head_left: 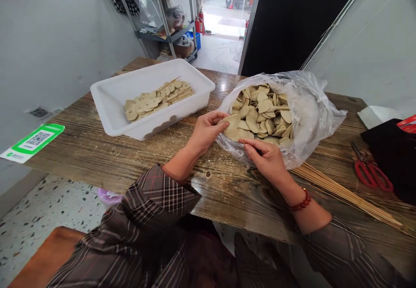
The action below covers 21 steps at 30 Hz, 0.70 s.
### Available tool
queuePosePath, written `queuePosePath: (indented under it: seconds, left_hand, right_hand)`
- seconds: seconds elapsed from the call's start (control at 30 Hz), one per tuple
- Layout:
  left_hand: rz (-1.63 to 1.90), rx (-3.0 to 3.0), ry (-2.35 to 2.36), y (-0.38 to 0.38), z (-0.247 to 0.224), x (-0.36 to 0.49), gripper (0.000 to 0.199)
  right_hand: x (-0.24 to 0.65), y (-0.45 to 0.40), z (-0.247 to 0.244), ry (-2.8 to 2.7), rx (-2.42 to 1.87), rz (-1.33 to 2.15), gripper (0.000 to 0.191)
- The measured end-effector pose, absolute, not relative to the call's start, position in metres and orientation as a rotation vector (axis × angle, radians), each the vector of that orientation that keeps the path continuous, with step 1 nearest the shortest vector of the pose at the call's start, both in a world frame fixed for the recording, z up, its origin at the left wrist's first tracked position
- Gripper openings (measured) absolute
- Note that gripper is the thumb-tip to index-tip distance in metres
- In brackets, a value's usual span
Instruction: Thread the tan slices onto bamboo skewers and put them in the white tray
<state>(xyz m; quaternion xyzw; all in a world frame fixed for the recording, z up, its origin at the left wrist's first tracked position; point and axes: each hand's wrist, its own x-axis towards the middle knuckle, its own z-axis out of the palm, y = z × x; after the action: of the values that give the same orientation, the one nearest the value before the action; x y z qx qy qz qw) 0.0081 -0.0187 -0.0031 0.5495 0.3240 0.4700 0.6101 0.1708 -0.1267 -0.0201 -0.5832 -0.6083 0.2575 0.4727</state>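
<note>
My left hand point(209, 129) pinches a flat beige slice point(232, 126) between thumb and fingers, at the near left rim of a clear plastic bag point(308, 119). The bag holds a heap of similar thin, roundish slices point(263, 110). Close on the right, my right hand point(268, 160) is closed in a pinch on what looks like a thin bamboo skewer, mostly hidden by the fingers. A bundle of bamboo skewers point(351, 197) lies on the table beside my right forearm. In a white plastic tub point(152, 127) at the left rest skewered slices point(159, 97).
Red-handled scissors point(372, 174) and a black bag point(393, 158) lie at the right of the wooden table point(120, 162). A green-and-white QR card point(34, 141) sits at the left corner. Behind stand a shelf rack point(165, 36) and a bright doorway.
</note>
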Motion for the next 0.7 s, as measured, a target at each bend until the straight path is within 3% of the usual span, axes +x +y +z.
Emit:
queuePosePath:
  seconds: [0.7]
  left_hand:
    - [1.102,1.418,0.784,-0.0226,-0.0044,0.0092,0.017]
  right_hand:
    - [0.1727,-0.1253,-0.0275,-1.488,-1.449,0.632,0.027]
